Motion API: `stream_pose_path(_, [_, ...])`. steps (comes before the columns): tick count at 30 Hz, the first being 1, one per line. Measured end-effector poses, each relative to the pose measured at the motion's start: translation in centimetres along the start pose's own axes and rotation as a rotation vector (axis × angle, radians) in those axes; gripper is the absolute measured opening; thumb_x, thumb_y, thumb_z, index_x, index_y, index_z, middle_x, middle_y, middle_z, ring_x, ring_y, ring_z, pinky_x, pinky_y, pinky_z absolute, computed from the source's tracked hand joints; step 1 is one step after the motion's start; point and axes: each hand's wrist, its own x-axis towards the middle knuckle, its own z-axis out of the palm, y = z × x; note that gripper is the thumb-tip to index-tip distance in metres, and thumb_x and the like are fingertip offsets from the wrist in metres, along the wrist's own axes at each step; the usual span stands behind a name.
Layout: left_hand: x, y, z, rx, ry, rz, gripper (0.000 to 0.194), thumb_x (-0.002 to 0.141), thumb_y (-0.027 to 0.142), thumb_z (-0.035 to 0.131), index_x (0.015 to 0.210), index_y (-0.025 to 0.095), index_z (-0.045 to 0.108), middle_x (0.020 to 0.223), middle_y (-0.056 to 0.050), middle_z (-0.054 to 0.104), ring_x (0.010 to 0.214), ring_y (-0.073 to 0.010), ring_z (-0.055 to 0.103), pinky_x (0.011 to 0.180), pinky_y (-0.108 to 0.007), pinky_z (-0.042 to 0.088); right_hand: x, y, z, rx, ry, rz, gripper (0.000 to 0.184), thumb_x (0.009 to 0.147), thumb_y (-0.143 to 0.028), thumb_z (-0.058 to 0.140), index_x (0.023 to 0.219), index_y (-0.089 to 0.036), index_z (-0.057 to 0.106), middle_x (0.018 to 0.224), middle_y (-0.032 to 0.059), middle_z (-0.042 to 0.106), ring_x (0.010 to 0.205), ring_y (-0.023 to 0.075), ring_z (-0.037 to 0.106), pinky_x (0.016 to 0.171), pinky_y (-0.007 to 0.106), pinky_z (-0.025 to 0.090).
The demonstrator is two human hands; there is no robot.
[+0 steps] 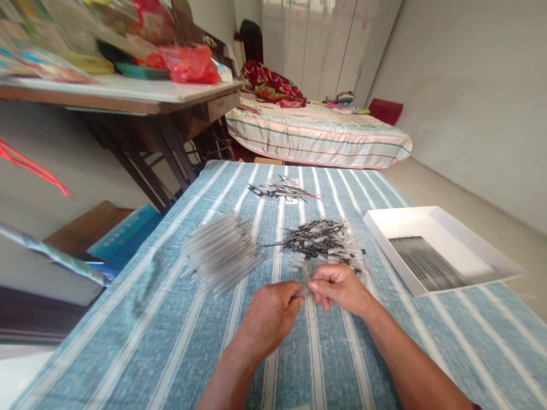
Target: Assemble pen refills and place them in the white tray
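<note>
My left hand (273, 307) and my right hand (339, 287) meet low over the cloth, fingers pinched together. Between their fingertips is a small pale, translucent, tube-like piece (306, 276), partly hidden and blurred. Just beyond my right hand lies a loose heap of thin black and pale pieces (318, 238), too small to name surely. To the left of my hands is a stack of long, slim translucent tubes (220, 250), laid roughly side by side. A smaller scatter of dark and clear slim pieces (280, 189) lies farther back.
A shallow white box (478, 253) on the right holds a row of slim dark-centred sticks (425, 262). Blue striped cloth (171, 341) covers the table. A cluttered side table (192, 97) stands at back left, a bed (316, 134) behind.
</note>
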Motion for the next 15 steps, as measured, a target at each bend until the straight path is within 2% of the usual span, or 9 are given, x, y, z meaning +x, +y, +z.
stream_pose_path(2, [0.0, 0.0, -0.2, -0.005, 0.036, 0.011, 0.015, 0.080, 0.021, 0.047, 0.067, 0.018, 0.054, 0.066, 0.000, 0.054, 0.064, -0.0139, 0.053, 0.058, -0.022, 0.035, -0.1, -0.2, -0.4, -0.004, 0.010, -0.033, 0.035, 0.079, -0.043, 0.057, 0.059, -0.014, 0.055, 0.045, -0.0035, 0.055, 0.036, 0.0066, 0.051, 0.037, 0.016, 0.036])
stream_pose_path(4, [0.0, 0.2, -0.4, -0.032, 0.096, -0.007, 0.011, 0.077, 0.022, 0.051, 0.070, 0.018, 0.058, 0.075, -0.002, 0.058, 0.070, -0.0156, 0.055, 0.063, -0.024, 0.037, -0.1, -0.2, -1.0, 0.003, 0.079, -0.072, 0.036, 0.081, -0.044, 0.053, 0.061, -0.014, 0.056, 0.047, -0.0027, 0.056, 0.036, 0.0069, 0.051, 0.037, 0.017, 0.036])
stream_pose_path(6, [0.0, 0.3, -0.7, -0.077, 0.162, -0.060, 0.009, 0.075, 0.024, 0.054, 0.070, 0.018, 0.060, 0.076, -0.002, 0.058, 0.069, -0.0154, 0.054, 0.064, -0.025, 0.038, 0.1, 0.0, -1.8, 0.016, 0.230, -0.090, 0.033, 0.080, -0.045, 0.054, 0.067, -0.015, 0.058, 0.050, -0.0023, 0.058, 0.034, 0.0068, 0.049, 0.036, 0.017, 0.034])
stream_pose_path(8, [0.0, 0.4, -0.9, -0.144, 0.223, -0.119, 0.010, 0.074, 0.025, 0.056, 0.067, 0.018, 0.058, 0.069, 0.000, 0.056, 0.062, -0.0136, 0.052, 0.060, -0.024, 0.037, 0.3, 0.4, -2.6, 0.001, 0.402, -0.076, 0.028, 0.077, -0.043, 0.058, 0.073, -0.015, 0.058, 0.051, -0.0031, 0.058, 0.033, 0.0067, 0.046, 0.034, 0.017, 0.033])
stream_pose_path(10, [0.1, 0.4, -0.9, -0.216, 0.283, -0.178, 0.013, 0.073, 0.027, 0.057, 0.064, 0.018, 0.056, 0.061, 0.003, 0.052, 0.056, -0.0118, 0.049, 0.056, -0.023, 0.036, 0.5, 0.9, -3.2, -0.062, 0.512, -0.048, 0.026, 0.076, -0.042, 0.058, 0.078, -0.016, 0.059, 0.049, -0.0043, 0.055, 0.031, 0.0071, 0.044, 0.033, 0.018, 0.032])
stream_pose_path(12, [0.2, 0.4, -0.8, -0.293, 0.342, -0.235, 0.014, 0.072, 0.027, 0.058, 0.062, 0.018, 0.055, 0.055, 0.005, 0.048, 0.052, -0.0107, 0.045, 0.052, -0.022, 0.034, 0.6, 1.4, -3.4, -0.190, 0.543, -0.057, 0.023, 0.077, -0.039, 0.057, 0.081, -0.016, 0.061, 0.050, -0.0039, 0.056, 0.035, 0.0088, 0.047, 0.036, 0.019, 0.036])
stream_pose_path(15, [0.4, 0.3, -0.5, -0.467, 0.410, -0.295, 0.014, 0.071, 0.027, 0.060, 0.062, 0.018, 0.055, 0.053, 0.005, 0.049, 0.050, -0.0096, 0.044, 0.049, -0.021, 0.033, 0.6, 1.7, -3.0, -0.492, 0.482, -0.151, 0.019, 0.079, -0.032, 0.053, 0.086, -0.018, 0.064, 0.067, 0.0014, 0.066, 0.057, 0.0142, 0.061, 0.055, 0.023, 0.046])
